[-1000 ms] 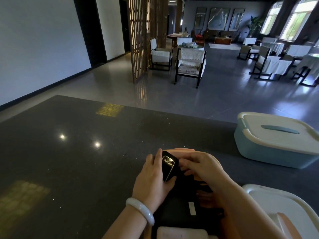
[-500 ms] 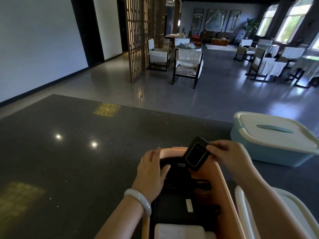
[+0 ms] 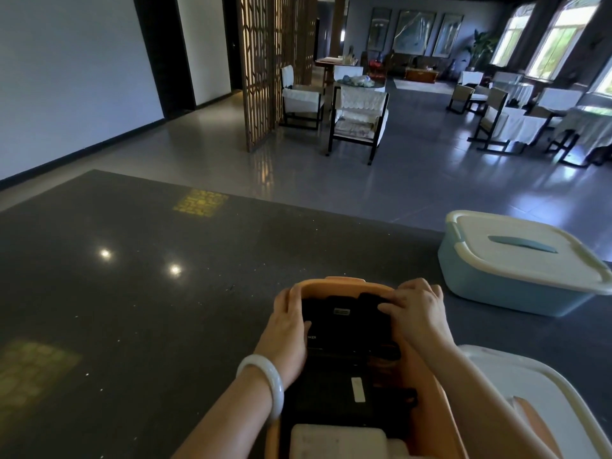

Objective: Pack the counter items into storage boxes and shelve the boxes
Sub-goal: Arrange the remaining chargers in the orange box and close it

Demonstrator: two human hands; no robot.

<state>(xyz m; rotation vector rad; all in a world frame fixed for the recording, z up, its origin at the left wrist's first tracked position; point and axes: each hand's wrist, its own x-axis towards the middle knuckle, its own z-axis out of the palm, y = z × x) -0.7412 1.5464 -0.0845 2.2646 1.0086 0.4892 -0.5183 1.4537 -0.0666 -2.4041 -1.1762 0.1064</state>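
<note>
Pressing dark items [image 3: 344, 329] flat inside orange box [image 3: 331, 282], left hand [image 3: 288, 329] and right hand [image 3: 417, 309] fingers open, probably clearing room for the lid.

open box [image 3: 344, 283] on counter [image 3: 132, 293], dark items [image 3: 344, 329] inside, lidded box [image 3: 516, 270] to its right

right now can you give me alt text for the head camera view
Both hands press black items down inside an open orange storage box on a dark counter: left hand at its left edge, right hand at its far right corner. A closed blue storage box sits to the right; a white lid lies nearby.
</note>
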